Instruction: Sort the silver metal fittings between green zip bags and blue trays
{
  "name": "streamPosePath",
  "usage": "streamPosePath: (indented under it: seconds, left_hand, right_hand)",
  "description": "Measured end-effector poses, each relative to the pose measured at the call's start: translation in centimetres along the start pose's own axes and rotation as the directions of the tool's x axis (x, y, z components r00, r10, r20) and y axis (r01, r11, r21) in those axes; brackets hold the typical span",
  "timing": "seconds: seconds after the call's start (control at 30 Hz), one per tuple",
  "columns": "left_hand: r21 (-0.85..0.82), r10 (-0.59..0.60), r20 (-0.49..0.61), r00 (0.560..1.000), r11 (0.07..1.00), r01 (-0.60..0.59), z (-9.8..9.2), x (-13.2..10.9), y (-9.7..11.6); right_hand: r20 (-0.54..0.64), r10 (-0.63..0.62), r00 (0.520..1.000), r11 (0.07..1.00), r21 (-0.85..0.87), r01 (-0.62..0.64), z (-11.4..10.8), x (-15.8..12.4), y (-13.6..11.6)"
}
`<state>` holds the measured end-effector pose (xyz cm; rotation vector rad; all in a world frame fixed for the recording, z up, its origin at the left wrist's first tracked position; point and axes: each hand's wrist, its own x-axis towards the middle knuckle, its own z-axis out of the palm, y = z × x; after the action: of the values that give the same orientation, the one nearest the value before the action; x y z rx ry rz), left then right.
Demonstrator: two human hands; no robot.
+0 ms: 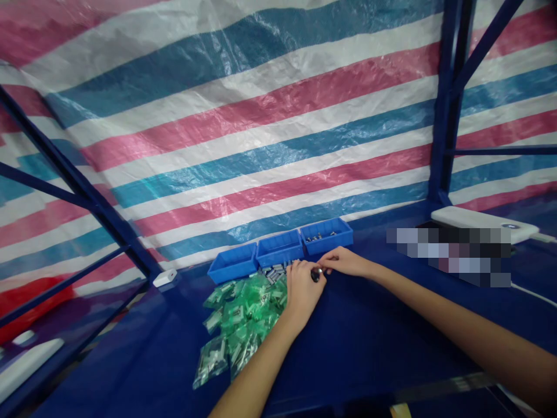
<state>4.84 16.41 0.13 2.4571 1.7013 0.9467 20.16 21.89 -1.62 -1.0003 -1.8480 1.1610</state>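
My left hand [303, 288] is closed around a small dark object with a shiny metal part [317, 274], too small to name. Close beside it, my right hand [346, 262] has its fingertips pinched together at that object; whether they hold a separate piece is hidden. Left of my left hand lies a heap of small clear and green plastic bags [243, 305] with metal pieces inside. Loose short metal pieces [274, 273] are piled just behind the hand, partly covered by it.
Three blue bins stand in a row at the back: a left bin [232, 264], a middle bin [279, 248] and a right bin [327, 235] holding small metal parts. A white power bank [483, 223] and a blurred-out item lie at right. A white adapter [165, 278] sits at left.
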Motion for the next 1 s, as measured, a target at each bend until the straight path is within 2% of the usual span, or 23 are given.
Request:
streamPosePath:
  seconds: [0.17, 0.3, 0.43, 0.7, 1.0]
  left_hand:
    - [-0.059, -0.042, -0.076, 0.996, 0.998, 0.038, -0.4, 0.1, 0.1]
    - [-0.109, -0.056, -0.134, 0.989, 0.993, 0.041, -0.5, 0.2, 0.1]
    - [-0.162, -0.031, -0.16, 0.987, 0.987, 0.004, -0.5, 0.3, 0.0]
    - [-0.241, 0.006, -0.227, 0.974, 0.968, -0.062, -0.7, 0.3, 0.1]
    - [-0.251, -0.005, -0.244, 0.97, 0.966, -0.058, -1.1, 0.4, 0.3]
  right_hand:
    - [0.001, 0.026, 1.0, 0.99, 0.141, -0.025, 0.4, -0.1, -0.6]
    - [-0.019, 0.067, 0.998, 0.986, 0.157, -0.064, 0.6, -0.4, -1.3]
    - [0.001, 0.121, 0.993, 0.981, 0.152, -0.119, 0.8, -0.5, -1.6]
    - [0.03, 0.17, 0.985, 0.94, 0.295, -0.171, 1.5, -0.9, -2.4]
    - [-0.1, 0.157, 0.983, 0.962, 0.239, -0.129, 1.2, -0.8, -2.6]
